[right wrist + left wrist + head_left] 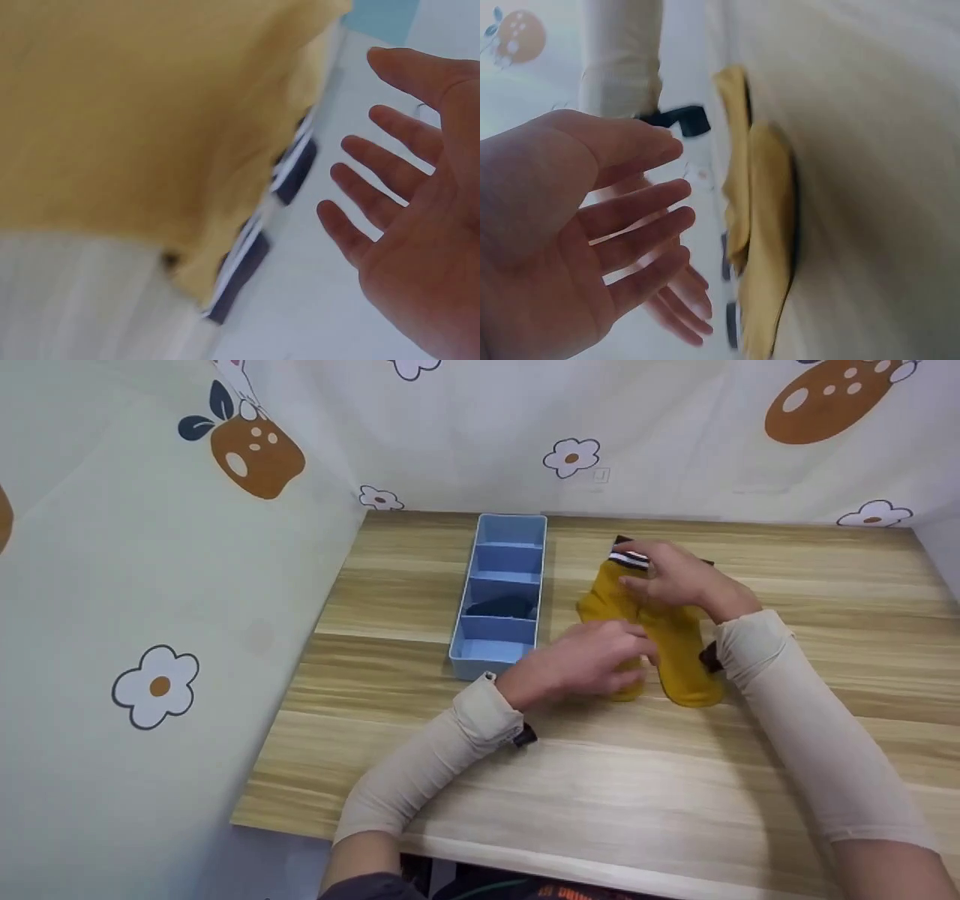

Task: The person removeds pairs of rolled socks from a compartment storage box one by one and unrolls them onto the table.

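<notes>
Two yellow socks [675, 660] with dark, white-striped cuffs [296, 172] lie side by side on the table, cuffs toward the wall. Above their middle and toe part hovers my left hand [592, 656], fingers spread and apart from the cloth in the left wrist view. My right hand [679, 574] is over the cuff end, its fingers extended and holding nothing in the right wrist view. Left of the socks stands a blue divided box [456, 649]. A dark rolled cloth [501, 607] lies in its second compartment from the front.
The wood-grain table [600, 795] meets a patterned wall covering [465, 442] at the back and left. Its front edge runs close to the person's body. Dark wrist-worn camera mounts [525, 735] stick out below both sleeves.
</notes>
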{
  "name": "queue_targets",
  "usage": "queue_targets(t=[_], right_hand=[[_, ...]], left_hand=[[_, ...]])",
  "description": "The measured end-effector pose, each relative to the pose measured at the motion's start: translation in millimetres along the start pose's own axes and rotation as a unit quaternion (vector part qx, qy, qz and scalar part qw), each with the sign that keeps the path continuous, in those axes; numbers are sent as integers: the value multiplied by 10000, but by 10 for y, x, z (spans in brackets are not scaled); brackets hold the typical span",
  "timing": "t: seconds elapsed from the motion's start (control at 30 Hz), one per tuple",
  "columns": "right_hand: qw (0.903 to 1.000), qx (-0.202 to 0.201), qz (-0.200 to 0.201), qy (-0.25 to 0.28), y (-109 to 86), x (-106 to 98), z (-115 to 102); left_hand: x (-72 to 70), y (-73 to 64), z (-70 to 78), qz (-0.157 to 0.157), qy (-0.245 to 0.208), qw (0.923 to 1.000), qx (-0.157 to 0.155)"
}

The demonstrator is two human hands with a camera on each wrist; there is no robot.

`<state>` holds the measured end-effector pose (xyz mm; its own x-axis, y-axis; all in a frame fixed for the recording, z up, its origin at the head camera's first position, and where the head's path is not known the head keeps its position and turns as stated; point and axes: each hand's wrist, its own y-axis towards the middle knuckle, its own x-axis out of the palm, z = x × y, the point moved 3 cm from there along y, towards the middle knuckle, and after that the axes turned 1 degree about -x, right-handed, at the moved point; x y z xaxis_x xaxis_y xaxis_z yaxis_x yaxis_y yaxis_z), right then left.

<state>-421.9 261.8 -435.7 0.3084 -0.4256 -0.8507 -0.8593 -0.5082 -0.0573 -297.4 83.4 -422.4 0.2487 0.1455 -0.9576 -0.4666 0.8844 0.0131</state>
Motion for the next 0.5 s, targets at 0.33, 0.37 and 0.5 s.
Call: queue_targets(t=[0.33, 0.37, 0.5], right_hand=[[9970, -683, 275, 238, 86, 54, -507], [9963, -767, 292, 258, 89, 70, -559], [9931, -1103, 317, 219, 101, 119, -762]], left_hand=[[-526, -561, -474, 1584, -174, 9847, -707], [-565, -623, -538, 1728, -182, 9817, -777], [-682, -873, -818, 2131, -348, 9694, -1164]])
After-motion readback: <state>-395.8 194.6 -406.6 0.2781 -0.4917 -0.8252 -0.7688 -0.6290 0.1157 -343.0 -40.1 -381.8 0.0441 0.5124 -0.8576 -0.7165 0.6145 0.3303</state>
